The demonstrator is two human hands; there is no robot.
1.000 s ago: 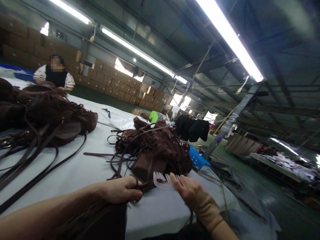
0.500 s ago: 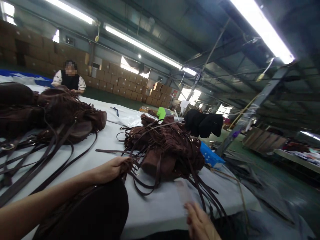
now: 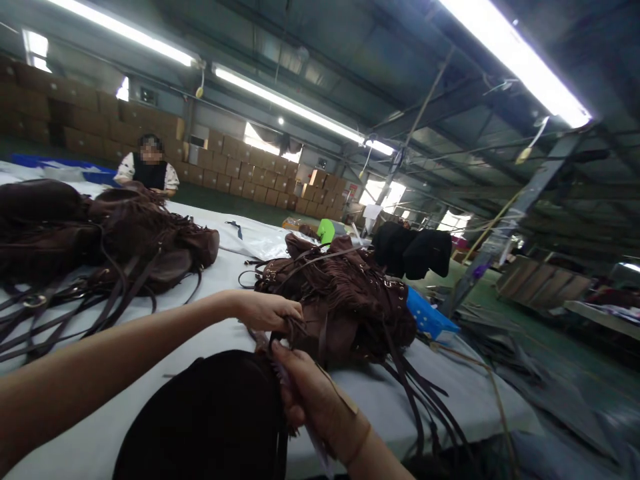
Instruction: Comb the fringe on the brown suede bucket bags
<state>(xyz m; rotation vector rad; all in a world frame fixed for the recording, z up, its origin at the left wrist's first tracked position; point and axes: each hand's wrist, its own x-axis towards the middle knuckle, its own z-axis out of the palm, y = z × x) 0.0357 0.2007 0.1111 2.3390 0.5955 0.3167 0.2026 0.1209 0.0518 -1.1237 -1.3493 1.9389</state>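
A dark brown bag point(image 3: 200, 413) with a smooth rounded face is close in front of me at the bottom of the view. My left hand point(image 3: 273, 312) is closed on the brown fringe at the bag's upper right edge. Beside it, my right hand point(image 3: 313, 393) is wrapped round a pale see-through comb point(image 3: 316, 440), whose toothed edge lies against the fringe. Its far end is partly hidden by the fingers and the bag. Just beyond both hands, a pile of brown fringed bags point(image 3: 350, 293) rests on the white-covered table point(image 3: 200, 337), straps trailing off it.
More brown bags point(image 3: 135, 233) with long straps are heaped at left. A blue spotted box point(image 3: 431, 317), black items point(image 3: 413, 250) and a green object point(image 3: 326, 231) stand behind the near pile. A person point(image 3: 147, 167) is across the table. Cartons point(image 3: 245, 175) line the wall.
My right hand has come up and left with the comb, from the table's front to the fringe. My left hand has moved right with the fringe, and the bag has shifted right.
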